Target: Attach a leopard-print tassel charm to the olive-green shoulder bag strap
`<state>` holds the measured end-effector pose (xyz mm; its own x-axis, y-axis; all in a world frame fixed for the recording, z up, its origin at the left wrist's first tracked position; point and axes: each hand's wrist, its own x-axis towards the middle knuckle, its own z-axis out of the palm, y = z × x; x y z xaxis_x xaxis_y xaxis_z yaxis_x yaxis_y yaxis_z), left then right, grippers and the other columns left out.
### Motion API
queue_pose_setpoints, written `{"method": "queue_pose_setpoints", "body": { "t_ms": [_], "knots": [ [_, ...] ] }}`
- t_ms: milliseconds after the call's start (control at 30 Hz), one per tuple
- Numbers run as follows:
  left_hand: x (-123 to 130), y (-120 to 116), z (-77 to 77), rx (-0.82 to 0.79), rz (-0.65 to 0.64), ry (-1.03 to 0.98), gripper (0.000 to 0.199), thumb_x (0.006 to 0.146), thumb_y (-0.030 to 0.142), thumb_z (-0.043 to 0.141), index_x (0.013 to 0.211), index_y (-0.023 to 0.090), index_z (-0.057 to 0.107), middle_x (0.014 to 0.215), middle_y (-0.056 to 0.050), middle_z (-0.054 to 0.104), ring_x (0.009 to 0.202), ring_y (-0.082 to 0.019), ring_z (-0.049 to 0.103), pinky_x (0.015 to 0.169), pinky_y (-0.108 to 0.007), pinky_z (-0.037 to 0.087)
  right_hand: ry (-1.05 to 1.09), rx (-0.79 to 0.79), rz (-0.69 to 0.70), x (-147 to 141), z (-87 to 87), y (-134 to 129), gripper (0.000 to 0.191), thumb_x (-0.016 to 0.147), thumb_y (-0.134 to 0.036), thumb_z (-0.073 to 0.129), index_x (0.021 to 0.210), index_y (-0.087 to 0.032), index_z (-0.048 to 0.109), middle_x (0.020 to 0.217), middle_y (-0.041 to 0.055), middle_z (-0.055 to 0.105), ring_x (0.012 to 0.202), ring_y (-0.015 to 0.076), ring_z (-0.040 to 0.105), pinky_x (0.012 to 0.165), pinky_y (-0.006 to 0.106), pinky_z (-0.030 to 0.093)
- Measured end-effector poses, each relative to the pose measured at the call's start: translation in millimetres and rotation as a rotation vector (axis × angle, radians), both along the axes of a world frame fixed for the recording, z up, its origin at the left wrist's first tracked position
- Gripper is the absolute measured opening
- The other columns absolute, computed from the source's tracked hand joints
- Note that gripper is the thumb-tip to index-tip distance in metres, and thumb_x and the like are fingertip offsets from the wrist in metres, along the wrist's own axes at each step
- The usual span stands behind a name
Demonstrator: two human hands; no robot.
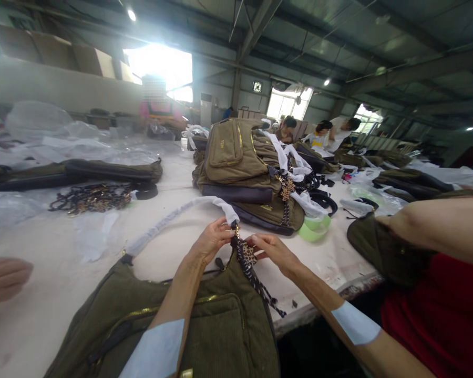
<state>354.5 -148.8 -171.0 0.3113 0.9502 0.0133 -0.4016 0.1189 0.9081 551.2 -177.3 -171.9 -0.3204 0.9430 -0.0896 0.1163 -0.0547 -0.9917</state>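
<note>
An olive green shoulder bag point(228, 325) with gold zips lies on the table in front of me. Its strap point(169, 220) is wrapped in white paper and arches away from me. My left hand point(212, 240) pinches the strap's end by the gold clasp point(237, 229). A leopard-print charm point(247, 253) with black-and-white cords point(268, 299) hangs from there along the bag's right edge. My right hand point(274, 252) has thumb and fingers closed on the charm's right side.
Similar bags point(236, 157) are stacked beyond my hands, beside a green tape roll point(314, 229). Charms with cords point(92, 199) lie in a heap at left. A person in red point(437, 315) works close on the right; another person's hand point(6, 281) rests at far left.
</note>
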Motion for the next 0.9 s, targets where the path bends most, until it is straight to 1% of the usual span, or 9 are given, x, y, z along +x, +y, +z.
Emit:
{"method": "queue_pose_setpoints", "body": {
  "t_ms": [67,133,200,267,333,433,500,700,900],
  "knots": [
    [1,0,-1.6,0.020,0.032,0.058,0.046,0.059,0.016,0.075,0.102,0.014,0.059,0.089,-0.005,0.064,0.080,-0.015,0.059,0.074,-0.027,0.044,-0.072,0.086,-0.032,-3,-1.4,-4,0.046,0.079,-0.053,0.056,0.108,-0.018,0.062,0.103,0.0085,0.064,0.084,0.0171,0.061,0.069,0.029,0.048],
    [3,1,-3.5,0.061,0.065,0.127,0.044,0.061,0.020,0.074,0.102,0.014,0.059,0.086,-0.005,0.064,0.078,-0.016,0.059,0.072,-0.028,0.045,-0.192,0.249,-0.112,-7,-3.5,-8,0.049,0.073,-0.046,0.064,0.113,-0.019,0.059,0.111,0.0095,0.061,0.090,0.0200,0.059,0.071,0.031,0.048],
    [5,1,-5.0,0.104,0.095,0.185,0.042,0.063,0.022,0.073,0.102,0.014,0.059,0.084,-0.005,0.064,0.076,-0.016,0.059,0.070,-0.029,0.044,-0.330,0.436,-0.185,-13,-4.2,-9,0.042,0.067,-0.037,0.070,0.104,-0.018,0.063,0.104,0.0087,0.063,0.090,0.0215,0.058,0.071,0.032,0.047],
    [6,1,-5.3,0.119,0.112,0.203,0.042,0.064,0.024,0.072,0.102,0.014,0.059,0.085,-0.005,0.064,0.076,-0.017,0.059,0.069,-0.029,0.044,-0.364,0.502,-0.183,-17,-2.3,-7,0.028,0.069,-0.031,0.067,0.093,-0.017,0.067,0.090,0.0067,0.066,0.082,0.0205,0.059,0.071,0.032,0.045],
    [5,0,-3.9,0.103,0.096,0.179,0.042,0.065,0.025,0.073,0.102,0.014,0.059,0.087,-0.005,0.064,0.078,-0.017,0.059,0.070,-0.028,0.044,-0.253,0.405,-0.095,-18,2.1,-1,0.020,0.073,-0.028,0.061,0.087,-0.016,0.069,0.080,0.0049,0.067,0.075,0.0180,0.058,0.070,0.031,0.044],
    [3,-2,-0.5,0.064,0.023,0.109,0.041,0.067,0.025,0.072,0.104,0.015,0.058,0.091,-0.006,0.065,0.082,-0.016,0.059,0.074,-0.028,0.043,0.003,0.122,0.039,-13,9.4,10,0.024,0.072,-0.028,0.058,0.089,-0.014,0.068,0.078,0.0033,0.064,0.068,0.0136,0.055,0.066,0.028,0.045],
    [1,-3,0.6,0.036,-0.015,0.091,0.042,0.067,0.024,0.073,0.105,0.016,0.058,0.093,-0.006,0.065,0.084,-0.016,0.059,0.076,-0.028,0.042,0.067,-0.002,0.061,-8,12.2,15,0.027,0.073,-0.028,0.056,0.093,-0.014,0.067,0.073,0.0014,0.058,0.062,0.0103,0.049,0.060,0.024,0.043],
    [-1,0,-2.6,0.009,-0.033,0.060,0.042,0.066,0.021,0.072,0.106,0.019,0.059,0.089,-0.004,0.067,0.080,-0.015,0.059,0.075,-0.028,0.042,-0.153,0.132,0.138,-6,10.6,19,0.036,0.076,-0.040,0.062,0.101,-0.015,0.067,0.062,-0.0029,0.045,0.055,0.0073,0.034,0.048,0.020,0.025],
    [-2,1,-2.3,-0.008,-0.040,0.022,0.040,0.065,0.017,0.071,0.103,0.020,0.060,0.087,-0.003,0.067,0.078,-0.014,0.059,0.072,-0.027,0.042,-0.020,0.007,0.241,-5,10.9,28,0.033,0.068,-0.040,0.072,0.083,-0.012,0.064,0.063,-0.0044,0.042,0.051,0.0045,0.028,0.046,0.020,0.020]
  ]
}}
